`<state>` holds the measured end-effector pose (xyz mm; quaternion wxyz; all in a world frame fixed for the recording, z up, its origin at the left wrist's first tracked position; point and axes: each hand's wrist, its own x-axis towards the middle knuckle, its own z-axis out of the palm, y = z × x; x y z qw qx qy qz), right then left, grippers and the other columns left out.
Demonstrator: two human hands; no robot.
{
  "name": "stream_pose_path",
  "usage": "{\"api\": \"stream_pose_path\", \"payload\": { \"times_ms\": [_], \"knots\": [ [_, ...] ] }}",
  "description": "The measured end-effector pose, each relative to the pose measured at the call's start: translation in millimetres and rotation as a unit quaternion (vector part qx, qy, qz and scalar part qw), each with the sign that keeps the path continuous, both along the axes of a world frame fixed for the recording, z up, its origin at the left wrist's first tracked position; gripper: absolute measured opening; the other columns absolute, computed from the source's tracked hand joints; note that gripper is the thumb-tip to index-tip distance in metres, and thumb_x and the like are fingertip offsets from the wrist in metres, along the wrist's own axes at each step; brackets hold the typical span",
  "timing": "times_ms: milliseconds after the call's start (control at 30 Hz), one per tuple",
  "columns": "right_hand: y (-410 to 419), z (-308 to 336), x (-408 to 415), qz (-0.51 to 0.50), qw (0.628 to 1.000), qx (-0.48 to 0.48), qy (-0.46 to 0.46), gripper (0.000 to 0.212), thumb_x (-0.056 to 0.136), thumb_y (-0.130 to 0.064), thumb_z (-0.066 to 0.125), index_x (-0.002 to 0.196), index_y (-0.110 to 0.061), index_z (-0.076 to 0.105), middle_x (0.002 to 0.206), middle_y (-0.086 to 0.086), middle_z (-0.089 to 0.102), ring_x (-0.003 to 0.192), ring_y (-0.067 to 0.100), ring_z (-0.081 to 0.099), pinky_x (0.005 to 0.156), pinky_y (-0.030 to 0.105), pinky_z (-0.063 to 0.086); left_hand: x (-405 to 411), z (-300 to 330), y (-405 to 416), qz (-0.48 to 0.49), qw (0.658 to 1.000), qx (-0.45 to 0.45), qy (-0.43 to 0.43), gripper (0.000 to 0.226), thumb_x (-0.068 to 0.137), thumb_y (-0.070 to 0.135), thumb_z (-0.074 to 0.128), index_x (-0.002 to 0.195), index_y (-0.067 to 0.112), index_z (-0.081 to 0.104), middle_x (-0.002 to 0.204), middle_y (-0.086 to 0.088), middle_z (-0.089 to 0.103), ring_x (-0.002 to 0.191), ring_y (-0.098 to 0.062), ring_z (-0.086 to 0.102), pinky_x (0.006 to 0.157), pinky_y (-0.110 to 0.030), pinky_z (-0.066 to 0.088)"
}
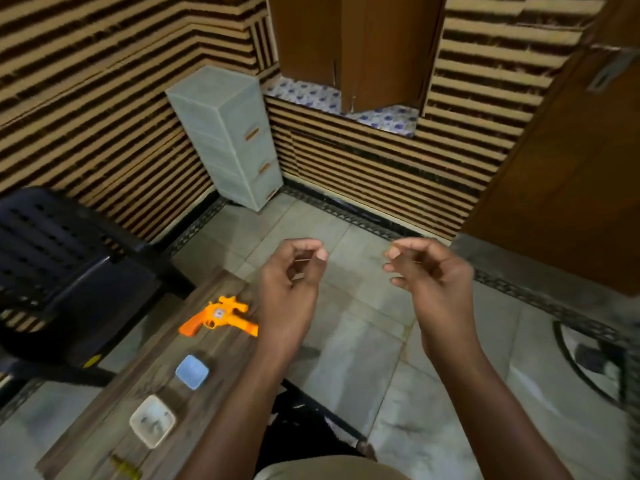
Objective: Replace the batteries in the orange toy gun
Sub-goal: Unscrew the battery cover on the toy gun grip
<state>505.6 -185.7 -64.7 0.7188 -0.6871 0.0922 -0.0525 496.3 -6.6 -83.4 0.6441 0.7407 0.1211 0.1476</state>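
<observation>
The orange toy gun (219, 317) lies flat on a dark wooden table (152, 372) at the left, barrel pointing right. My left hand (292, 271) is raised in the air just right of the gun, fingers loosely curled, holding nothing. My right hand (427, 268) hovers further right over the floor, fingers also loosely curled and empty. Both hands are apart from the gun. A small blue square dish (192, 371) and a white square dish (152, 420) sit on the table nearer to me. A yellow-handled tool (125, 466) lies at the table's near edge, blurred.
A dark plastic chair (65, 271) stands left of the table. A pale plastic drawer tower (228, 136) stands in the corner against striped walls. A brown door (568, 174) is on the right. A fan grille (599, 362) lies on the tiled floor at the right edge.
</observation>
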Motion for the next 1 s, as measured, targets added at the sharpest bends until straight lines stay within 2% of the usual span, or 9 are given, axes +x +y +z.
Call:
{"api": "stream_pose_path", "payload": {
  "times_ms": [100,200,400,533,667,767,1000],
  "knots": [
    [-16,-3,39,-0.008,1.000,-0.003,0.008,0.010,0.092,-0.008,0.073,0.101,-0.012,0.075,0.094,0.009,0.076,0.087,0.023,0.074,0.077,0.035,0.060,36,-4,-17,-0.017,1.000,0.003,0.000,0.008,0.091,0.036,0.072,0.097,0.040,0.075,0.100,0.000,0.079,0.099,-0.022,0.075,0.092,-0.061,0.059],
    [-21,-9,82,-0.004,1.000,-0.013,0.014,0.009,0.092,-0.009,0.073,0.101,-0.011,0.075,0.093,0.006,0.076,0.084,0.017,0.075,0.075,0.031,0.060,73,-10,-24,-0.024,1.000,0.011,-0.002,0.008,0.095,0.031,0.072,0.100,0.036,0.074,0.101,0.002,0.078,0.102,-0.020,0.075,0.092,-0.060,0.059],
    [-12,-20,190,0.017,0.999,-0.025,0.022,0.008,0.092,-0.011,0.073,0.100,-0.013,0.075,0.092,0.006,0.076,0.086,0.021,0.074,0.072,0.027,0.059,175,-17,-15,-0.008,1.000,-0.007,0.005,0.010,0.099,0.023,0.073,0.101,0.032,0.075,0.104,0.003,0.079,0.103,-0.020,0.074,0.091,-0.058,0.060],
    [5,-19,252,0.036,0.998,-0.031,0.029,0.008,0.091,-0.010,0.074,0.098,-0.014,0.076,0.087,0.005,0.077,0.084,0.022,0.074,0.075,0.034,0.061,229,-14,-6,-0.010,1.000,-0.006,0.017,0.010,0.101,0.020,0.071,0.103,0.029,0.075,0.104,0.005,0.078,0.102,-0.017,0.074,0.090,-0.055,0.061],
    [37,-16,323,0.071,0.996,-0.041,0.029,0.009,0.091,-0.008,0.074,0.098,-0.014,0.076,0.085,0.004,0.077,0.083,0.022,0.074,0.075,0.035,0.062,293,-8,19,0.022,1.000,-0.005,0.014,0.009,0.101,0.016,0.070,0.103,0.023,0.074,0.101,0.004,0.078,0.098,-0.018,0.074,0.086,-0.052,0.062],
    [64,-15,365,0.112,0.992,-0.055,0.023,0.010,0.091,-0.009,0.074,0.099,-0.013,0.076,0.088,0.002,0.077,0.081,0.016,0.075,0.075,0.034,0.063,323,-8,41,0.052,0.998,-0.006,0.015,0.008,0.101,0.019,0.071,0.103,0.026,0.074,0.101,0.005,0.078,0.099,-0.018,0.074,0.084,-0.052,0.062],
    [167,-29,488,0.256,0.964,-0.072,0.002,0.011,0.093,-0.011,0.072,0.104,-0.012,0.075,0.093,0.000,0.077,0.085,0.013,0.075,0.074,0.026,0.062,404,-27,120,0.187,0.982,-0.020,0.025,0.009,0.101,0.021,0.071,0.100,0.029,0.075,0.098,0.004,0.078,0.096,-0.021,0.075,0.082,-0.059,0.061]
  ]
}}
